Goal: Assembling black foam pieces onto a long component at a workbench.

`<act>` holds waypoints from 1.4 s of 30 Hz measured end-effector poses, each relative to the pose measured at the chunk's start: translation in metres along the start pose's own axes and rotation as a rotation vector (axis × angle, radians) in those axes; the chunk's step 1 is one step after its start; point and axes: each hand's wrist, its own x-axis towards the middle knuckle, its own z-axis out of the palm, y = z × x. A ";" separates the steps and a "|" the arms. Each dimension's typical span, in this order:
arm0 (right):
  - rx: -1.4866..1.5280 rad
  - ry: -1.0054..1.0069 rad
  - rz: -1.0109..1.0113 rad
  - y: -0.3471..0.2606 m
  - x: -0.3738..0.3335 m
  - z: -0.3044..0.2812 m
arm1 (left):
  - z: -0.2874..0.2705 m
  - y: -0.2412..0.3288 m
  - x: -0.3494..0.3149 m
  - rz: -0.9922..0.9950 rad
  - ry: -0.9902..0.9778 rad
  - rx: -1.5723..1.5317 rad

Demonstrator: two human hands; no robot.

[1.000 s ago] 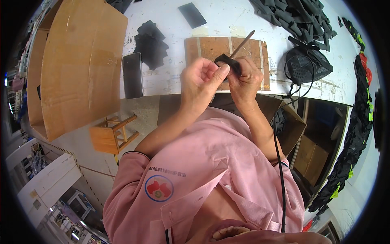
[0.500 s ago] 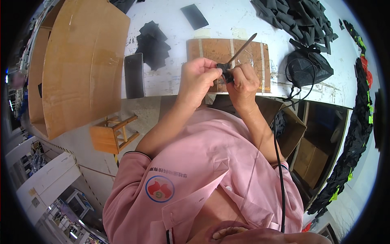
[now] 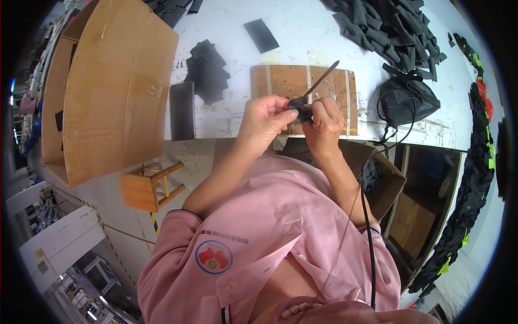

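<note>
Between my two hands, above the front of a brown board [image 3: 288, 78] with pale strips, is a small black fabric piece [image 3: 301, 109]. My left hand [image 3: 265, 120] pinches its left side between thumb and fingers. My right hand [image 3: 326, 120] has its fingers curled closed at the right side of the same piece. A long, thin, brownish stick-like tool [image 3: 323, 78] with a tapered tip slants up and right from between the hands. Its lower end is hidden by the fabric and fingers, so I cannot tell which hand carries it.
On the white table [image 3: 232, 32] lie a fanned stack of black fabric pieces [image 3: 206, 73], a dark flat slab [image 3: 182, 110] and a black rectangle [image 3: 261, 35]. To the right are a black fabric pile [image 3: 386, 27] and a mesh pouch [image 3: 407, 100]. A large cardboard box [image 3: 121, 92] stands left.
The whole view has shifted, so the table and hands sit lower in the picture. Both hands stay together at the fabric piece, which shows a little more between the fingers.
</note>
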 end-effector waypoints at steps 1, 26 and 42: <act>-0.001 0.003 -0.003 0.000 0.000 -0.001 | 0.000 0.000 0.001 0.004 -0.001 0.000; 0.925 -0.163 0.646 0.004 -0.012 -0.004 | -0.008 -0.007 0.007 -0.066 -0.124 -0.364; 1.582 -0.209 1.056 0.004 0.003 -0.026 | 0.005 0.010 0.009 -0.085 -0.470 -0.561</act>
